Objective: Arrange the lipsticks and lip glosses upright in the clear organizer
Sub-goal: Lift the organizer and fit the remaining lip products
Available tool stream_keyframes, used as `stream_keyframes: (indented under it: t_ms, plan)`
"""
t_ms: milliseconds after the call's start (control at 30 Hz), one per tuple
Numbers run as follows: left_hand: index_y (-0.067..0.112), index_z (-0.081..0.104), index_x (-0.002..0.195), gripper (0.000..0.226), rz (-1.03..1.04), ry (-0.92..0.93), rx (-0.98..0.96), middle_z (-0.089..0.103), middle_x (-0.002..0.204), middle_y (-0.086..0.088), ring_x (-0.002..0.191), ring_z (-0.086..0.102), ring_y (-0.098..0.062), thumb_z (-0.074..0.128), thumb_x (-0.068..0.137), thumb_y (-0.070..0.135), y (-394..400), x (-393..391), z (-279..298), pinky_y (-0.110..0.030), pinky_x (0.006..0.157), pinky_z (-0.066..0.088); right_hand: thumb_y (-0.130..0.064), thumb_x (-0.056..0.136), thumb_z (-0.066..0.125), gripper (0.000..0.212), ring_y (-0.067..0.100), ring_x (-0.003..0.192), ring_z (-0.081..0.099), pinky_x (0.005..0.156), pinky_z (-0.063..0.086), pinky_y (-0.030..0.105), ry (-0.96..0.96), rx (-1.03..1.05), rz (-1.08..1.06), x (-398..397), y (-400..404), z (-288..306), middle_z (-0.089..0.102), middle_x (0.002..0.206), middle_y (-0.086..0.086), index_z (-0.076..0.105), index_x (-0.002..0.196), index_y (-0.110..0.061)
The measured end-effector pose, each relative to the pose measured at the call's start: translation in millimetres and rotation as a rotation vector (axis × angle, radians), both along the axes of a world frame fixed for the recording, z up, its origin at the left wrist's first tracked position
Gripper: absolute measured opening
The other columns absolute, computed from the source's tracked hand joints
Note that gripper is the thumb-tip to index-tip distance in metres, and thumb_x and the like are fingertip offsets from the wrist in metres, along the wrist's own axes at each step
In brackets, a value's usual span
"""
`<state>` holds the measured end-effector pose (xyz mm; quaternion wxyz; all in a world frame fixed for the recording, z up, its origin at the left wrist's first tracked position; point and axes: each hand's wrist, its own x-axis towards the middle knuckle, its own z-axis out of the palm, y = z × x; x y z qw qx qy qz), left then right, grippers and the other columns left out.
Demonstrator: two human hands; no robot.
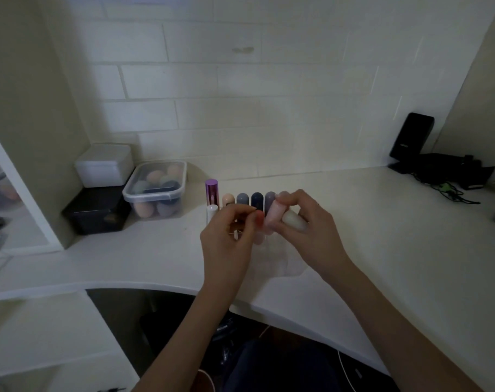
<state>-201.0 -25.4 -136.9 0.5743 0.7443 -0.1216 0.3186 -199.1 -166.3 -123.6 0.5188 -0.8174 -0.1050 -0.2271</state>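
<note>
Head view, right hand (305, 226): fingers curled and closed round a pale pink tube (274, 219), thumb and forefinger pinching its upper end; the tube tilts, top leaning away from the person. A whitish rounded cap or tube (295, 221) sits against the same palm, just right of the pink one.
Head view, left hand (229, 232): fingertips drawn together beside the pink tube; a small reddish piece (259, 217) shows at the fingertips. I cannot tell whether the hand grips it.
Clear organizer (261, 239): on the white desk (382, 236) directly under both hands, largely hidden and hard to make out.
Standing row: behind the hands, upright side by side, a purple metallic tube (211, 190), a peach cap (227, 199), a grey cap (242, 199), a dark navy cap (257, 200), a mauve-grey cap (269, 200). A white tube (212, 213) stands just in front of the purple one.
Left of the row: a clear lidded box of makeup sponges (155, 189), a white box (104, 165) on top of a black box (96, 210).
</note>
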Motion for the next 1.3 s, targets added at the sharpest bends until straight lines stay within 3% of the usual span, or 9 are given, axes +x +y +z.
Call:
stream_keyframes:
  t_ms: [233, 433, 500, 667, 833, 1000, 1100, 1233, 1300]
  plan:
    - [0.025, 0.064, 0.082, 0.015, 0.004, -0.006, 0.036, 0.061, 0.075, 0.021, 0.074, 0.061, -0.002, 0.065, 0.085, 0.011, 0.2, 2.0, -1.6, -0.013, 0.067, 0.05, -0.02, 0.074, 0.074, 0.025, -0.018, 0.076, 0.049, 0.068, 0.035, 0.003, -0.058, -0.108, -0.085, 3.7, -5.8, -0.2, 0.057, 0.089, -0.028, 0.057, 0.089, -0.029]
    - [0.02, 0.066, 0.083, 0.012, -0.009, -0.025, 0.094, 0.065, 0.078, 0.013, 0.077, 0.06, 0.0, 0.064, 0.086, 0.009, -1.4, 2.3, -3.2, -0.004, 0.066, 0.044, -0.03, 0.086, 0.064, 0.009, 0.007, 0.089, 0.057, 0.077, 0.048, 0.029, -0.071, -0.289, -0.085, 13.2, -4.1, -12.8, 0.061, 0.097, -0.01, 0.059, 0.093, -0.027]
    - [0.02, 0.066, 0.082, 0.012, -0.009, -0.027, 0.096, 0.064, 0.078, 0.016, 0.076, 0.06, 0.003, 0.064, 0.085, 0.009, -1.6, 2.6, -3.5, -0.003, 0.065, 0.043, -0.032, 0.086, 0.065, 0.01, 0.008, 0.087, 0.057, 0.076, 0.048, 0.028, -0.086, -0.33, -0.07, 16.2, -4.6, -17.4, 0.057, 0.098, -0.007, 0.064, 0.091, -0.024]
    - [0.02, 0.066, 0.084, 0.011, -0.034, -0.001, 0.116, 0.064, 0.08, 0.016, 0.079, 0.059, 0.006, 0.064, 0.086, 0.01, -1.8, 1.9, -2.2, -0.001, 0.067, 0.042, -0.039, 0.084, 0.056, 0.022, -0.004, 0.082, 0.054, 0.071, 0.041, 0.005, 0.014, -0.021, -0.035, 8.0, -7.6, -5.8, 0.053, 0.097, -0.005, 0.065, 0.104, -0.035]
    - [0.022, 0.065, 0.085, 0.009, -0.017, -0.006, 0.155, 0.061, 0.08, 0.02, 0.08, 0.059, 0.005, 0.063, 0.087, 0.014, -1.1, 4.4, -5.1, -0.002, 0.069, 0.042, -0.016, 0.096, 0.041, 0.019, 0.011, 0.062, 0.05, 0.065, 0.043, 0.027, 0.182, 0.374, 0.118, 4.3, -19.1, -0.2, 0.056, 0.086, 0.003, 0.047, 0.111, -0.026]
    - [0.016, 0.063, 0.109, 0.021, -0.045, -0.141, 0.349, 0.066, 0.1, 0.005, 0.09, 0.058, -0.005, 0.058, 0.088, 0.02, -3.2, 4.2, -8.9, -0.017, 0.082, 0.047, -0.006, 0.089, 0.06, 0.021, 0.014, 0.06, 0.06, 0.054, 0.046, 0.023, 0.123, 0.295, 0.209, -0.7, -18.4, 4.5, 0.066, 0.09, 0.012, 0.055, 0.108, -0.015]
    - [0.01, 0.051, 0.131, 0.044, -0.121, -0.24, 0.449, 0.055, 0.128, -0.003, 0.116, 0.05, -0.011, 0.054, 0.088, 0.018, -9.3, 7.5, -8.3, -0.013, 0.103, 0.035, -0.002, 0.083, 0.066, 0.034, 0.007, 0.066, 0.062, 0.056, 0.048, 0.018, 0.106, 0.198, 0.223, -2.0, -19.1, 5.6, 0.063, 0.106, 0.003, 0.069, 0.096, -0.033]
    - [0.008, 0.061, 0.121, 0.039, -0.14, -0.221, 0.361, 0.06, 0.122, -0.001, 0.112, 0.052, -0.009, 0.054, 0.085, 0.022, -13.4, 11.8, -4.5, -0.015, 0.1, 0.037, -0.001, 0.087, 0.06, 0.03, 0.002, 0.067, 0.061, 0.061, 0.049, 0.021, 0.111, 0.217, 0.26, -0.6, -21.4, 6.3, 0.065, 0.101, 0.003, 0.067, 0.109, -0.021]
    - [0.008, 0.064, 0.115, 0.033, -0.142, -0.21, 0.304, 0.065, 0.111, 0.004, 0.104, 0.057, -0.004, 0.061, 0.084, 0.019, -14.3, 11.3, -3.3, -0.016, 0.094, 0.044, -0.007, 0.09, 0.057, 0.029, 0.0, 0.077, 0.064, 0.067, 0.05, 0.017, 0.075, 0.193, 0.272, -0.7, -21.7, 6.2, 0.068, 0.101, -0.005, 0.065, 0.106, -0.031]
